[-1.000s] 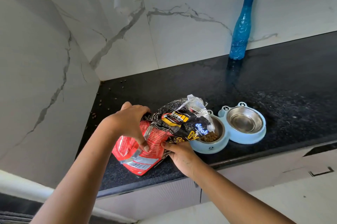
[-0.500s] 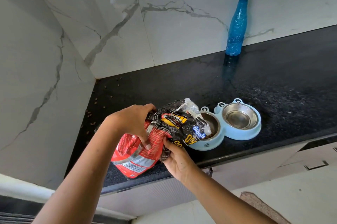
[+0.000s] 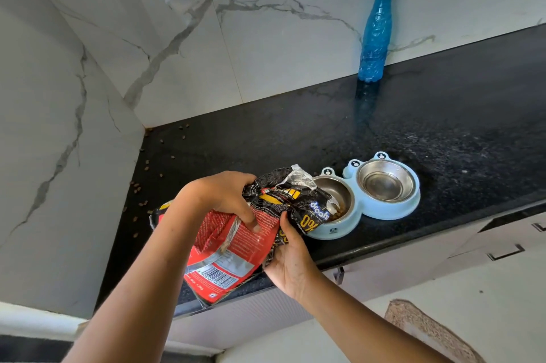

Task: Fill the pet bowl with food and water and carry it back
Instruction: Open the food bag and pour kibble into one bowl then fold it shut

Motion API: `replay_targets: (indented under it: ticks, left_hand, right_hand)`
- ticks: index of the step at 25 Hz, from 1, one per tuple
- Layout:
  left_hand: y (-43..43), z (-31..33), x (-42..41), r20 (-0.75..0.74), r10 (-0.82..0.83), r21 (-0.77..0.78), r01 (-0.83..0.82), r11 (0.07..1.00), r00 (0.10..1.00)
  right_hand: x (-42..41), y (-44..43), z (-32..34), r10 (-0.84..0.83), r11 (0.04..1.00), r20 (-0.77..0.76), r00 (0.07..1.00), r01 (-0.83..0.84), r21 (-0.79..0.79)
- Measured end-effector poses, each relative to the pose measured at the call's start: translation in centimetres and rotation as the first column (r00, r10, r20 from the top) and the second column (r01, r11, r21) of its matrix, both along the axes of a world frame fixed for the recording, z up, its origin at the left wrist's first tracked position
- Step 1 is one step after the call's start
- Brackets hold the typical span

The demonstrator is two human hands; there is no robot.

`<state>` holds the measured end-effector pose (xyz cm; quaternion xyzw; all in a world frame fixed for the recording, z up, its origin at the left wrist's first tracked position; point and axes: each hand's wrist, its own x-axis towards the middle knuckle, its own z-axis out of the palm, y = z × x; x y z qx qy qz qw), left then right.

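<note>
my left hand (image 3: 224, 200) and right hand (image 3: 291, 259) grip the soft, crinkly food bag (image 3: 236, 238) at mid-body, tilted over the pet bowl (image 3: 366, 203) on the counter (image 3: 266, 141); it likely shifts weight as kibble slides.

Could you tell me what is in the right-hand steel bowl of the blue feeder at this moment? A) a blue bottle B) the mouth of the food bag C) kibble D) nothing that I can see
D: the right bowl shows only bare steel, while the bag tips its mouth over the left bowl, where kibble lies.
</note>
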<state>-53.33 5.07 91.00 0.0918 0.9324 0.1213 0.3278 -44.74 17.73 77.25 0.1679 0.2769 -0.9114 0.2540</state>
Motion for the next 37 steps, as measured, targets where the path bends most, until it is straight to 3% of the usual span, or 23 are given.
replay_targets:
  ticks: [10,16,21,25,37]
  left_hand:
    - [-0.8,-0.4,-0.6,0.103,0.0,0.082,-0.009,0.997,0.995]
    - [0.4,1.3,-0.7,0.185,-0.006,0.093,-0.012,0.996,0.983]
    - [3.7,1.5,-0.7,-0.016,-0.11,-0.141,0.106,0.984,0.994]
    - [3.9,0.0,-0.7,-0.054,-0.082,-0.049,0.08,0.996,0.995]
    - [3.6,-0.4,-1.4,-0.065,-0.062,-0.059,0.058,0.997,0.996]
  right_hand:
    - [0.0,0.4,0.3,-0.08,0.997,-0.065,0.995,0.08,-0.01]
    - [-0.5,0.3,0.7,-0.116,0.993,-0.011,0.993,0.116,0.023]
    - [-0.4,-0.3,0.7,-0.169,0.979,-0.059,0.984,0.174,0.104]
    - [0.2,-0.2,0.8,-0.206,0.975,-0.04,0.978,0.209,0.072]
    - [-0.4,0.4,1.7,-0.093,0.994,0.04,0.995,0.095,-0.049]
